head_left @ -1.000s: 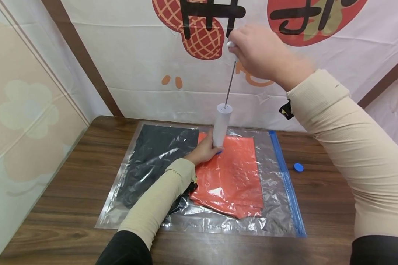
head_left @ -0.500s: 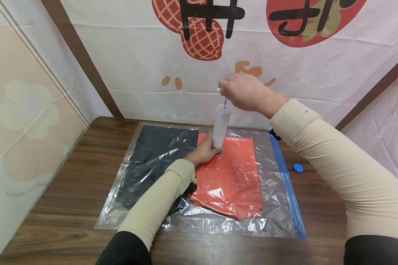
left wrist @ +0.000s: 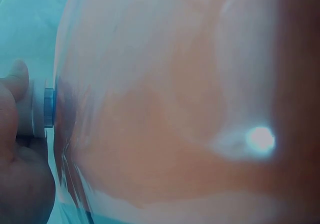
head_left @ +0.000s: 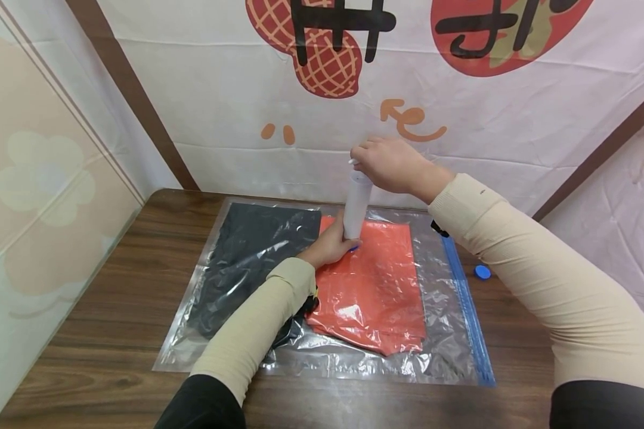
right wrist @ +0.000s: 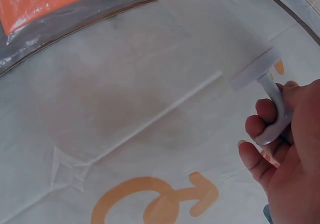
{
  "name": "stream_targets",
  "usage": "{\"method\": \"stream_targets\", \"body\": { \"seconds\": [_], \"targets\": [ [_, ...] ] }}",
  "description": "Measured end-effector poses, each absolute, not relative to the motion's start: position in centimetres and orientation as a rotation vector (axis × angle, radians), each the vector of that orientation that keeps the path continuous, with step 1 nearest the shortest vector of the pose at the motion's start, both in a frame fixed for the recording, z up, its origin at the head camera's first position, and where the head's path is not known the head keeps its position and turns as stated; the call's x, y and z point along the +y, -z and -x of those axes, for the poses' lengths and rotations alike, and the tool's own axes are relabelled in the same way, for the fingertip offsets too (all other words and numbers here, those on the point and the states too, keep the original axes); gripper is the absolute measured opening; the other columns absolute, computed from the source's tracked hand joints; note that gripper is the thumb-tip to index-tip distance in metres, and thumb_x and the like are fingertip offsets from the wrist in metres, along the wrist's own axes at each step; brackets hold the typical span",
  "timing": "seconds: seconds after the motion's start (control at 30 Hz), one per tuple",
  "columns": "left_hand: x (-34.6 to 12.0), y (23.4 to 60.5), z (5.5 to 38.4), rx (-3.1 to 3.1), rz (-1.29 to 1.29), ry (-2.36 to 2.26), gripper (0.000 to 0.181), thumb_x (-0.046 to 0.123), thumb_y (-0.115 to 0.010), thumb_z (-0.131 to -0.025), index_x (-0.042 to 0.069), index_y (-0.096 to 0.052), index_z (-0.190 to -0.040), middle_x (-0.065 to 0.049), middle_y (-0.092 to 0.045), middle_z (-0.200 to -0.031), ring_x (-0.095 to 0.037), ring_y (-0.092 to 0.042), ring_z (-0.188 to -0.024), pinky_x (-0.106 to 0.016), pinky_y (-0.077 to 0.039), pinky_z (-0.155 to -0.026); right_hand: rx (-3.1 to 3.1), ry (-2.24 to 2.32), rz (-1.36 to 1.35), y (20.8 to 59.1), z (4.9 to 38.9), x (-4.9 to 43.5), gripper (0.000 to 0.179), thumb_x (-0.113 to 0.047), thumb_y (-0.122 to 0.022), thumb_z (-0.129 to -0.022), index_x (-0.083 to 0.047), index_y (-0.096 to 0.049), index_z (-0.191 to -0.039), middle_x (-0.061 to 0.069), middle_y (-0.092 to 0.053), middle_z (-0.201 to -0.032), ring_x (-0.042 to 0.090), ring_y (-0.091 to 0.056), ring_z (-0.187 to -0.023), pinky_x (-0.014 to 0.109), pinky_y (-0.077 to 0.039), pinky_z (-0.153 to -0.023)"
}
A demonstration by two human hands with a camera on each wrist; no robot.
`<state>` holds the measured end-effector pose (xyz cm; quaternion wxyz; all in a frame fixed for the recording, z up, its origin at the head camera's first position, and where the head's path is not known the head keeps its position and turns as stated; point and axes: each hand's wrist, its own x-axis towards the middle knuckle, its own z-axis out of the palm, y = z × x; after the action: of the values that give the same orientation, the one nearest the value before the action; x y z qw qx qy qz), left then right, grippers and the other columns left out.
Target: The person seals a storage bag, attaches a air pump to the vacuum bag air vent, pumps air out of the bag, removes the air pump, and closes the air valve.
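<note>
A white hand pump [head_left: 357, 202] stands nearly upright on the blue valve [head_left: 353, 248] of a clear vacuum storage bag [head_left: 445, 333]. Around the pump's lower barrel my left hand [head_left: 330, 241] is wrapped; the left wrist view shows the pump's base against the blue valve [left wrist: 49, 108]. My right hand [head_left: 394, 167] grips the white pump handle [right wrist: 275, 126], which sits close above the barrel's top, its rod hidden. Inside the bag lie folded black cloth [head_left: 263, 250] on the left and folded orange-red cloth [head_left: 375, 292] on the right.
A blue round cap [head_left: 482, 272] lies on the wooden table [head_left: 102, 333] right of the bag's blue zip edge [head_left: 469, 316]. Behind the table hangs a printed white cloth [head_left: 209, 89]; a pale patterned panel [head_left: 43, 238] stands at the left.
My right hand has come down with the pump handle, and the metal rod has slid into the barrel. My left hand and the bag have stayed in place.
</note>
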<state>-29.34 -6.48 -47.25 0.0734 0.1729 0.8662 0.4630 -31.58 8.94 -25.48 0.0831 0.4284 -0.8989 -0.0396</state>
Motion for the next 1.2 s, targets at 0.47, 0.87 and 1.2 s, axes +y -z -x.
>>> {"method": "stream_targets", "body": {
  "seconds": [0.47, 0.87, 1.2],
  "targets": [
    [-6.6, 47.5, 29.4, 2.601, -0.533, -1.414, 0.077, 0.017, -0.073, -0.096, 0.006, -0.021, -0.151, -0.017, -0.046, -0.143, -0.032, -0.049, -0.132, -0.049, -0.035, -0.116, -2.697, 0.062, -1.209, 21.0, 31.7, 9.5, 0.016, -0.015, -0.058, -0.104, -0.001, -0.062, -0.112, 0.016, -0.066, -0.1, 0.033, -0.062, -0.093, 0.048, -0.054, -0.084],
    [-6.5, 47.3, 29.2, 2.604, -0.498, -1.366, 0.08, 0.021, -0.072, -0.097, 0.008, -0.017, -0.154, -0.016, -0.043, -0.148, -0.031, -0.046, -0.135, -0.048, -0.033, -0.118, -2.613, -0.012, -1.068, 15.9, 31.1, 9.4, 0.026, -0.019, -0.045, -0.11, 0.001, -0.055, -0.123, 0.019, -0.06, -0.107, 0.035, -0.054, -0.101, 0.051, -0.048, -0.095],
    [-6.5, 47.1, 29.2, 2.586, -0.479, -1.37, 0.078, 0.02, -0.072, -0.097, 0.009, -0.018, -0.153, -0.015, -0.043, -0.147, -0.03, -0.046, -0.136, -0.049, -0.032, -0.118, -2.347, -0.087, -1.004, 14.5, 31.1, 9.8, 0.031, -0.021, -0.043, -0.11, 0.003, -0.057, -0.126, 0.019, -0.062, -0.117, 0.035, -0.052, -0.113, 0.047, -0.045, -0.099]
  ]
}}
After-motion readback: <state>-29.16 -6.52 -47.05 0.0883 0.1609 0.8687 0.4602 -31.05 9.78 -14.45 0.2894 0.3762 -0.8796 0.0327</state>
